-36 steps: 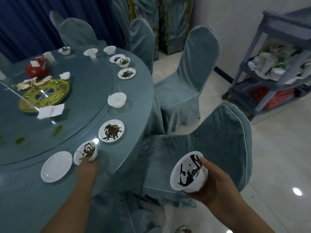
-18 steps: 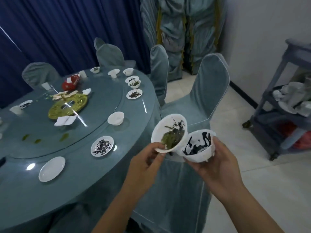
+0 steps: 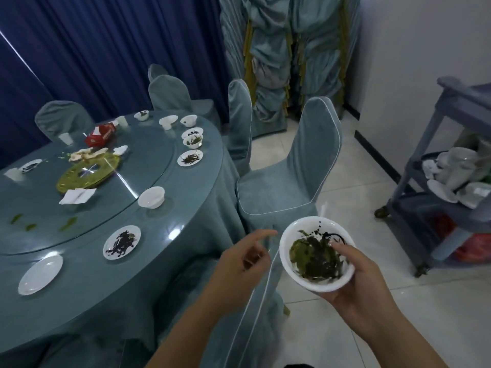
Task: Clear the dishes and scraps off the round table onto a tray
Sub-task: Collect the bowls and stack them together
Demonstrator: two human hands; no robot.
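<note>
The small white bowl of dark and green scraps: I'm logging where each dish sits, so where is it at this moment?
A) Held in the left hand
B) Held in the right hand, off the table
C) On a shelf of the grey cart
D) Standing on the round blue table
B: the right hand grips the small white bowl of dark and green scraps clear of the round blue table; the left hand holds nothing.

Bare left hand (image 3: 240,261), bare right hand (image 3: 364,285), both forearms uncovered
</note>
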